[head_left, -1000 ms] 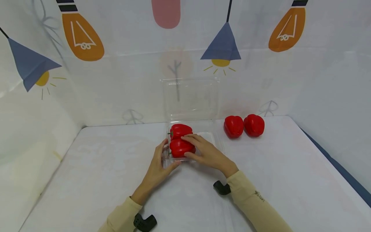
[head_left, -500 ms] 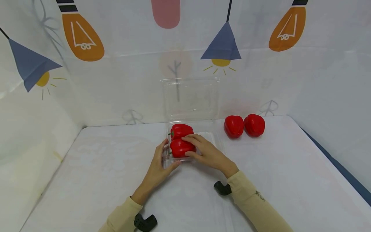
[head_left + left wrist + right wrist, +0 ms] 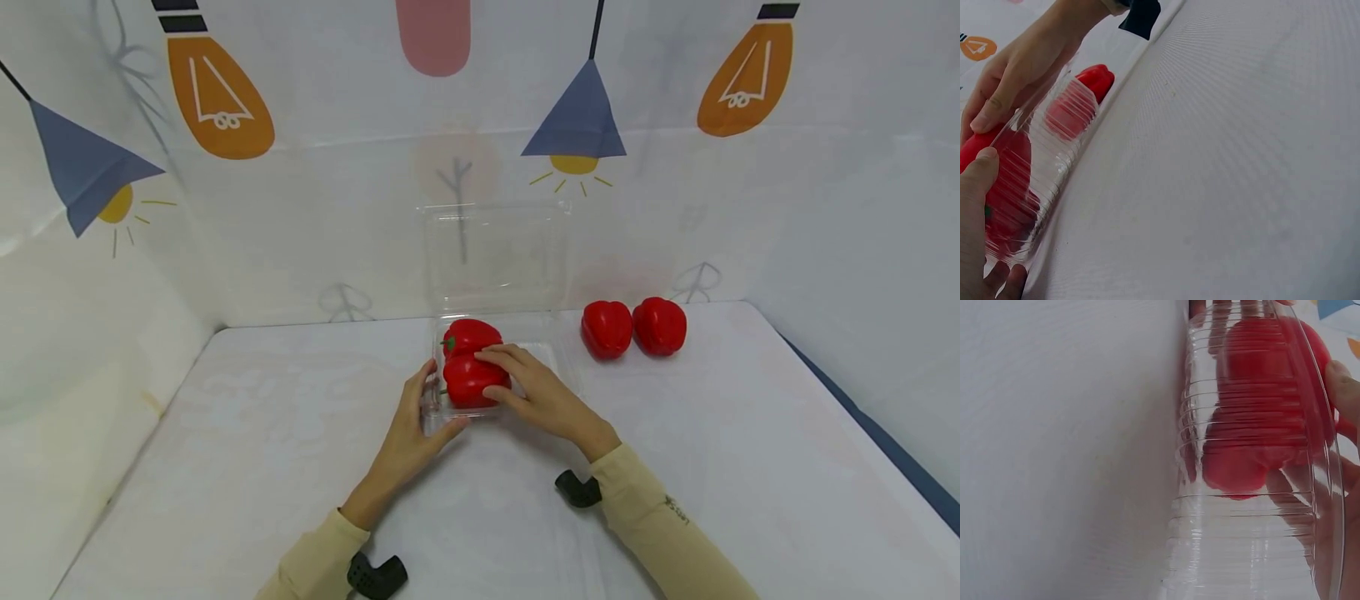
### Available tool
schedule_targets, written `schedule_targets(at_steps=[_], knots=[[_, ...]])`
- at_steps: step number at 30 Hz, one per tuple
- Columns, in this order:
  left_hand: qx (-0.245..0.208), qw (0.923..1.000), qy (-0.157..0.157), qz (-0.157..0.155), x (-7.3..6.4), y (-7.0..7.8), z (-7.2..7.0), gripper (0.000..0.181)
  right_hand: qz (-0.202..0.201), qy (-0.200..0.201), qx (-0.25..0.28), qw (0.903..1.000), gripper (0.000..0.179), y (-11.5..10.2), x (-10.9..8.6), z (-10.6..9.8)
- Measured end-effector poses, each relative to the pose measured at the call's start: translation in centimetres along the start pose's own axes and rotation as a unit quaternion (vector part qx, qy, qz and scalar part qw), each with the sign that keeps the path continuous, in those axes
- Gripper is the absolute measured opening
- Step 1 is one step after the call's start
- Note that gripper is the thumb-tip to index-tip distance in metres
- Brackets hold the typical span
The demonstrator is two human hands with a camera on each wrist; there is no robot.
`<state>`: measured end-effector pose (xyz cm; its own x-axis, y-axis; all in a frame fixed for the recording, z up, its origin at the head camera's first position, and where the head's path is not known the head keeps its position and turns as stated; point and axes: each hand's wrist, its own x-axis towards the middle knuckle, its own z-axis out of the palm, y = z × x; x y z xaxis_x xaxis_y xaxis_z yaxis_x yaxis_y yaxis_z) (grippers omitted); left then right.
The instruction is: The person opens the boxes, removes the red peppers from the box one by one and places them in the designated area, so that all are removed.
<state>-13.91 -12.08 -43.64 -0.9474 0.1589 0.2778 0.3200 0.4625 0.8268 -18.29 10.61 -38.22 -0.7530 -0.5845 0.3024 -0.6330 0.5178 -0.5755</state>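
Observation:
A clear plastic clamshell box [image 3: 542, 354] lies open at the table's back, its lid [image 3: 495, 258] raised behind it. In its left half sit two red bell peppers, a far one [image 3: 472, 334] and a near one [image 3: 465, 382]. My left hand [image 3: 405, 442] holds the box's front left corner, thumb at the front, fingers along the left side. With thumb and fingers my right hand [image 3: 546, 402] grips the near pepper from the right. Through the ribbed box wall [image 3: 1241, 544] the peppers show red in both wrist views.
Two more red bell peppers, one [image 3: 607, 330] beside the other [image 3: 660, 326], stand right of the box at the back. White sheets printed with lamps and bulbs hang behind the white table [image 3: 285, 400]. Black wrist mounts [image 3: 577, 488] sit at both sleeves.
The near pepper and my right hand have shifted slightly to the right. The far pepper has turned a little, its green stem showing more. My left hand stays at the corner.

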Motion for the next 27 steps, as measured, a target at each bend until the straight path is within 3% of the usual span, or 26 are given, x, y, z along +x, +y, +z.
schedule_targets(at_steps=[14, 27], knots=[[-0.003, 1.0000, -0.004, 0.004, -0.03, 0.07, 0.02, 0.093, 0.015, 0.006, 0.043, 0.9989, 0.052, -0.04, -0.06, -0.55], [-0.009, 0.9999, -0.005, -0.012, -0.08, 0.21, -0.05, 0.093, 0.036, 0.005, 0.075, 0.9965, 0.055, -0.20, -0.18, -0.97]])
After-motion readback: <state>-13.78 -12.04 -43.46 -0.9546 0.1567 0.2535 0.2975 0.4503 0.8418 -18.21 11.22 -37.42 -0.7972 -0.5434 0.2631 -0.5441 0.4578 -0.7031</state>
